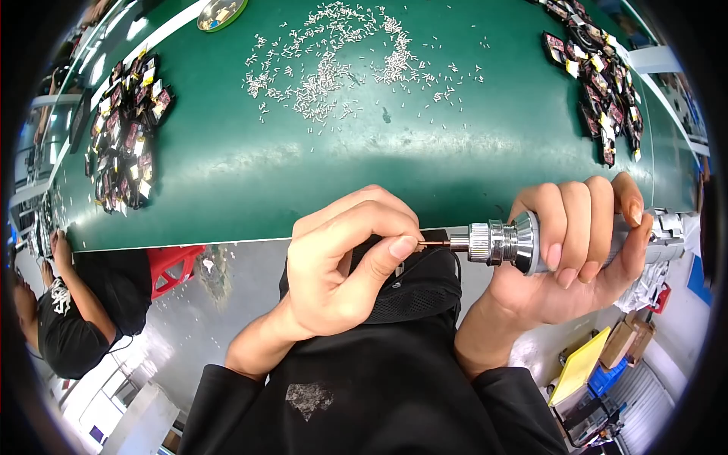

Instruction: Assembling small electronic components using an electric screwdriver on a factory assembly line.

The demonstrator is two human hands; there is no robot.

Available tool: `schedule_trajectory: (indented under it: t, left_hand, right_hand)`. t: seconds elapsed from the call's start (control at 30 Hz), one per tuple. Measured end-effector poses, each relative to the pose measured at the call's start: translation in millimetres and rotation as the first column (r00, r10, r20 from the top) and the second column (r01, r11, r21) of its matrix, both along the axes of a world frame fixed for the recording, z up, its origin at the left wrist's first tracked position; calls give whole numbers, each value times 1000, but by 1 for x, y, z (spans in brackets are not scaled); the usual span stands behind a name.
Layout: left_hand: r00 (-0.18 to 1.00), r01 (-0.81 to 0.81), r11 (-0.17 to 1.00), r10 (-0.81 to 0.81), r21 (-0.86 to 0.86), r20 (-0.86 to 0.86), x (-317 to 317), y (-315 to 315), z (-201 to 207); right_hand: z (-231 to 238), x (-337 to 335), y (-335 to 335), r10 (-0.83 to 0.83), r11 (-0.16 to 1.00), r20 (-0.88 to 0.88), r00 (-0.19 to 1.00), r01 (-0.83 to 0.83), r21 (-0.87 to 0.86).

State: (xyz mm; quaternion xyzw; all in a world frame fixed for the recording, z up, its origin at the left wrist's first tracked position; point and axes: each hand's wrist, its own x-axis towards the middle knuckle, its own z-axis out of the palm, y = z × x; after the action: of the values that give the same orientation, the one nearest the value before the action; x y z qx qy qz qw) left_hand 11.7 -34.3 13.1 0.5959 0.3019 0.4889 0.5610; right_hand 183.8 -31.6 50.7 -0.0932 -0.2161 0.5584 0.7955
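Head view: right hand [584, 235], centre-right of frame, is wrapped tight round a silver power screwdriver [508, 243] w/ its thin bit [434, 243] pointing left; left hand [349, 262], at centre, is closed in a pinch at the bit tip, likely on a tiny screw, though the part itself is too small to see. Risk, as I judge it: a slip of the pinch drops the part off the green mat [379, 167] edge into the lap, or the bit jabs a fingertip. Loose screws [341, 57] sit upper centre, well apart, w/ dark packets [125, 129] upper left.
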Motion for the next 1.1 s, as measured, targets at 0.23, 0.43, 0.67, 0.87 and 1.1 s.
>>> schedule_trajectory:
  t: [0.23, 0.43, 0.67, 0.87, 1.1]
  left_hand:
    - [966, -41, 969, 101, 243, -240, 7, 5, -3]
    - [926, -14, 952, 128, 305, -355, 5, 27, 3]
    - [815, -73, 896, 306, 437, -492, -1, 91, 36]
    - [738, 84, 892, 244, 444, -629, 74, 223, 36]
    - [480, 37, 849, 447, 526, -755, 189, 336, 17]
  right_hand:
    - [-5, 4, 3, 18, 1000, 105, 994, -17, -13]
    - [-16, 29, 13, 2, 998, -5, 1000, -2, 55]
    - [-33, 36, 17, -170, 971, -41, 985, 161, -177]
    - [-42, 50, 17, -214, 946, -105, 971, 179, -269]
    - [-46, 54, 18, -106, 963, -113, 988, 74, -259]
